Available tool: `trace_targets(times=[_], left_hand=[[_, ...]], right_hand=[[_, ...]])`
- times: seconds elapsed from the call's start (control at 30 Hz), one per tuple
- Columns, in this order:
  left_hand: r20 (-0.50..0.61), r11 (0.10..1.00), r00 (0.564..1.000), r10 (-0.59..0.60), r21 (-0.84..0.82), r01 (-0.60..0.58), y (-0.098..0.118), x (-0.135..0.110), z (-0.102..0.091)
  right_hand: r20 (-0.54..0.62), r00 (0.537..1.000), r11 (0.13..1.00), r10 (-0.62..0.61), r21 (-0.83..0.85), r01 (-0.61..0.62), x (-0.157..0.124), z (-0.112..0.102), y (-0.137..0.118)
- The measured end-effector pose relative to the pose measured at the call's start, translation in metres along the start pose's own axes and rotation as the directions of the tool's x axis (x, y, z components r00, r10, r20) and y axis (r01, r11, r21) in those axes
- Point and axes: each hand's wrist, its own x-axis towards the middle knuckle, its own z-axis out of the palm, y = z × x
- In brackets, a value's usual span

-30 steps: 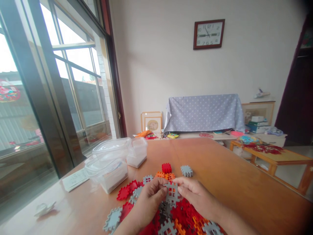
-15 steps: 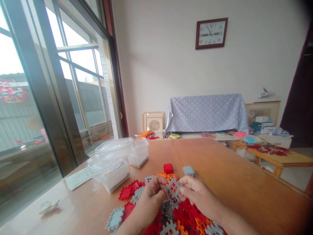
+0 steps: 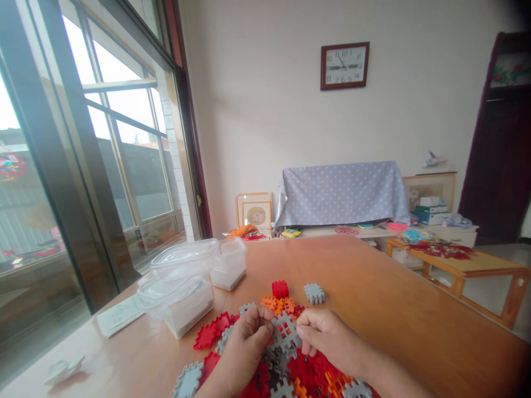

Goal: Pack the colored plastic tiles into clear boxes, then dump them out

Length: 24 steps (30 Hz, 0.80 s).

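Observation:
Between my two hands, above a pile of plastic pieces, is a grey notched interlocking tile [image 3: 289, 344] with a lattice of square holes. My left hand [image 3: 251, 344] pinches its left edge, thumb against curled fingers. On the opposite edge, my right hand [image 3: 324, 333] has thumb and fingers closed on the tile. Below and around lie red tiles [image 3: 306, 369], orange tiles [image 3: 271, 303] and more grey tiles [image 3: 187, 381], overlapping each other. A red stack [image 3: 280, 288] and a grey stack [image 3: 314, 293] stand just beyond the hands. My fingers partly cover the held tile's edges.
Clear plastic containers [image 3: 186, 309] stand at the left of the wooden table [image 3: 352, 276]. A pale booklet [image 3: 120, 316] and a crumpled wrapper [image 3: 64, 370] lie near the left edge. Beyond are a low bench [image 3: 493, 268] and a cloth-covered object [image 3: 342, 193].
My head view has shifted slightly right and up, so the room appears moved left and down. Both hands keep hold of the grey tile, which has turned a little.

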Motion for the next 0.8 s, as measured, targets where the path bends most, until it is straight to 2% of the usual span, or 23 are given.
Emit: trace_targets(times=[0.17,0.23,0.3,0.4,0.5,0.57,0.63,0.8], left_hand=[[0.033,0.997,0.999,0.022,0.07,-0.025,0.005,-0.002,0.004],[0.032,0.994,0.999,0.035,0.107,-0.038,0.006,-0.002,0.004],[0.018,0.989,0.999,0.042,0.141,-0.044,0.007,-0.002,0.004],[-0.005,0.98,0.998,0.065,0.187,-0.063,0.005,0.0,0.002],[-0.014,0.97,0.997,0.081,0.233,-0.076,0.003,0.002,0.001],[-0.011,0.961,0.996,0.087,0.265,-0.081,0.002,0.003,0.0],[-0.003,0.952,0.996,0.092,0.294,-0.087,0.001,0.004,-0.001],[-0.011,0.944,0.994,0.107,0.314,-0.098,-0.002,0.006,-0.002]], right_hand=[[-0.017,1.0,1.0,-0.002,0.012,0.002,0.0,-0.007,-0.003],[-0.07,0.998,1.0,0.0,0.015,0.001,0.0,-0.016,-0.005],[-0.17,0.985,1.0,0.011,0.011,-0.009,0.0,-0.032,-0.004],[-0.379,0.924,0.997,0.052,-0.036,-0.07,-0.001,-0.066,0.006],[-0.572,0.813,0.966,0.107,-0.133,-0.221,-0.005,-0.1,0.024],[-0.6,0.779,0.927,0.183,-0.159,-0.34,-0.007,-0.116,0.038],[-0.591,0.767,0.895,0.25,-0.162,-0.416,-0.008,-0.124,0.051],[-0.53,0.741,0.791,0.412,-0.195,-0.58,-0.001,-0.124,0.077]])
